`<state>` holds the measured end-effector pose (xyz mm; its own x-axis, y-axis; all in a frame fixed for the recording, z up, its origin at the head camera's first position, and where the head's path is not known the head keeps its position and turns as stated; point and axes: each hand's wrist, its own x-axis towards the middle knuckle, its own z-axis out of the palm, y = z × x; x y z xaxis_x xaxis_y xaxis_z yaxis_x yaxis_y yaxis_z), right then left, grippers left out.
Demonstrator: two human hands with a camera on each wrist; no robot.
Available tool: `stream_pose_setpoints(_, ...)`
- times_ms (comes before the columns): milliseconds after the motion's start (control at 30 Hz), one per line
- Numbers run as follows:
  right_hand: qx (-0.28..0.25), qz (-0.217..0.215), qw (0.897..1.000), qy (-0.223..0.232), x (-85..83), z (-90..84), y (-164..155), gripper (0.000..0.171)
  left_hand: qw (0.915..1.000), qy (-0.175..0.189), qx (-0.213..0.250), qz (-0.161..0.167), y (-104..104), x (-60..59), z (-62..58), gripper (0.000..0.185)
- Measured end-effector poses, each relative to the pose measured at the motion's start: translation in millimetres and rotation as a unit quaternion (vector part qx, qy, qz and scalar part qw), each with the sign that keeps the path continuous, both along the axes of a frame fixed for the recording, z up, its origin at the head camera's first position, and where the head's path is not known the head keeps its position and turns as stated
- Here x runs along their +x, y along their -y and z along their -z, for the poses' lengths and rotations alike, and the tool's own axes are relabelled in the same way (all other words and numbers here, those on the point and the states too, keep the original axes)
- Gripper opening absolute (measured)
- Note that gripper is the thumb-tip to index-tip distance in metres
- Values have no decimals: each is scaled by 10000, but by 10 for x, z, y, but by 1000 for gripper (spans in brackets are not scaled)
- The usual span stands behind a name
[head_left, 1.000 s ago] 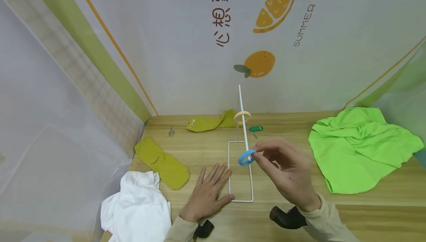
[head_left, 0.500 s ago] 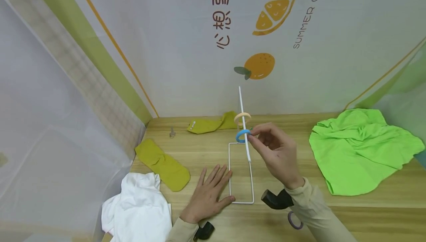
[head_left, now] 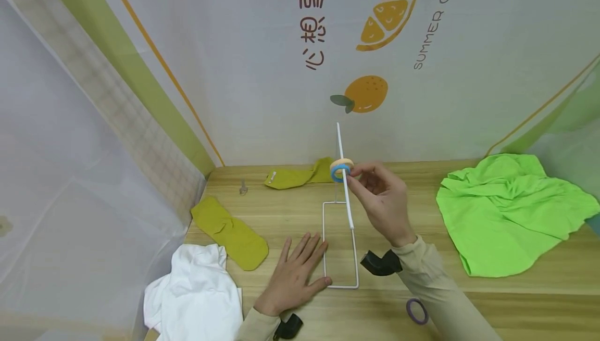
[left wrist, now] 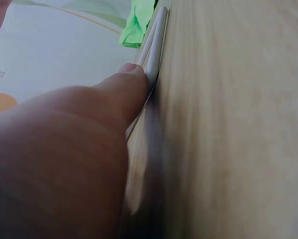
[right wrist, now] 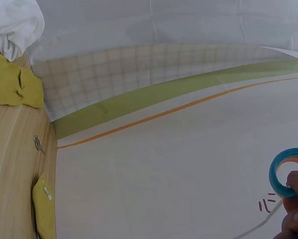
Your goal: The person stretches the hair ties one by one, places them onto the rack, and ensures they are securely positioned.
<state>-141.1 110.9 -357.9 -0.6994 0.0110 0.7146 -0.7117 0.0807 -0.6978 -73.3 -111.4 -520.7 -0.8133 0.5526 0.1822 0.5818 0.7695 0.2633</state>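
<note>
Between thumb and forefinger my right hand pinches a blue ring, which encircles the upper rod of a white wire stand. Right behind it on the same rod is a peach ring; in the right wrist view the blue ring overlaps it. My left hand lies flat with fingers spread, fingertips and thumb on the left side of the stand's rectangular base. In the left wrist view the thumb touches the base wire.
A purple ring lies near my right forearm. Bright green cloth covers the table's right side. Two mustard socks and a white cloth are at left. A small key lies near the back edge, below the printed curtain.
My right hand has slid the blue ring from the rod's near end back to the peach ring. The purple ring has come into sight. The left hand stays put.
</note>
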Motion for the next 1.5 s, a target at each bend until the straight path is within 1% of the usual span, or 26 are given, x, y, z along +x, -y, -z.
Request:
stream_pose_setpoints(300, 32, 99, 9999, 61, -174, -4, 3, 12, 9999, -153, 3, 32, 3, -3, 27, 73)
stream_pose_setpoints(567, -85, 106, 9998, 112, -330, 11, 6, 10, 10000, -75, -50, 11, 3, -6, 28, 73)
stream_pose_setpoints(800, -110, 133, 9998, 107, -416, 31, 6, 9, 10000, -85, 8, 23, -3, -5, 39, 74)
stream_pose_setpoints(900, -177, 49, 9998, 109, -401, 52, -17, 8, 9999, -99, 14, 29, -6, -2, 46, 74)
stream_pose_setpoints(1000, -97, 56, 9998, 152, -332, 88, -86, 10, 9999, -113, -18, 24, -7, 0, 46, 74)
stream_pose_setpoints(1067, 157, 203, 9994, 242, -257, 134, -175, 12, 9999, -133, -74, 25, -7, 0, 39, 74)
stream_pose_setpoints(1133, 624, 427, 9959, 500, -166, 201, -301, 12, 9999, -113, -120, 20, -5, -1, 28, 74)
stream_pose_setpoints(1167, 933, 546, 9920, 649, -122, 245, -376, 13, 9998, -111, -157, 13, -4, -1, 21, 74)
stream_pose_setpoints(1200, 1298, 639, 9860, 834, -77, 292, -456, 12, 9998, -110, -180, 7, -2, -2, 14, 74)
stream_pose_setpoints(1233, 1693, 689, 9775, 1048, -33, 342, -539, 11, 9997, -109, -201, -6, 1, -3, 8, 74)
stream_pose_setpoints(1267, 2112, 687, 9668, 1268, 11, 395, -623, 11, 9997, -106, -214, -21, 4, -4, 1, 74)
stream_pose_setpoints(1333, 2897, 570, 9402, 1698, 100, 502, -793, 13, 9997, -127, -221, -40, 10, -3, -6, 74)
stream_pose_setpoints(1400, 3564, 426, 9083, 2150, 197, 613, -953, 16, 9997, -141, -196, -31, 14, 2, -15, 75)
stream_pose_setpoints(1500, 4244, 202, 8619, 2768, 347, 783, -1172, 20, 9998, -147, -141, 12, 12, 12, -13, 75)
